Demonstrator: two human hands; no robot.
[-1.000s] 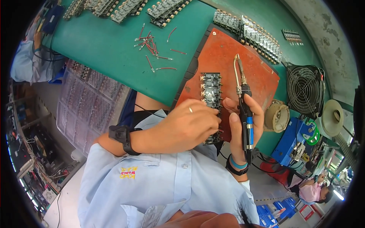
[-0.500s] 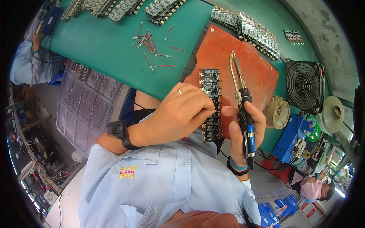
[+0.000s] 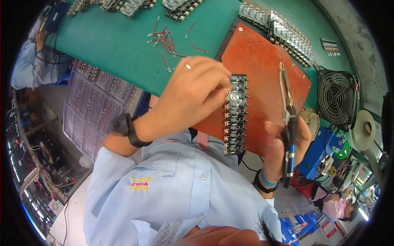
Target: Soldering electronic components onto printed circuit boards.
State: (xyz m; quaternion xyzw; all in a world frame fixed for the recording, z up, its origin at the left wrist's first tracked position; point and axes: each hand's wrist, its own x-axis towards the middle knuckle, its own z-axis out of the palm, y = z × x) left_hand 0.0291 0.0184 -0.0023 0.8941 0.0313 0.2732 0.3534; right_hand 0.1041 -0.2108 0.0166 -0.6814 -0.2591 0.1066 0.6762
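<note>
A soldering iron (image 3: 290, 135) with a blue-and-black handle and a thin metal tube along its tip is gripped in my right hand (image 3: 301, 139), its tip pointing away over the orange mat. To its left a long strip of small circuit boards (image 3: 235, 123) lies along the orange mat (image 3: 266, 94), overhanging its near edge. My left hand (image 3: 197, 88) hovers at the strip's upper left side, fingers curled together and slightly blurred. Whatever those fingers hold, if anything, is hidden. Beyond that hand, short red wires (image 3: 167, 42) lie scattered on the green bench.
Stacked board strips (image 3: 287, 39) stand behind the mat, with more (image 3: 180, 8) at the far left. On the right are a fan (image 3: 337, 96), a round pot (image 3: 310, 123), a blue device (image 3: 322, 151) and a reel (image 3: 363, 129). A clear compartment tray (image 3: 96, 110) sits left. Another person's arm (image 3: 39, 61) shows.
My left hand has moved from the strip's middle toward its upper end. My right hand has drawn the soldering iron rightward, away from the strip. The whole view has shifted slightly.
</note>
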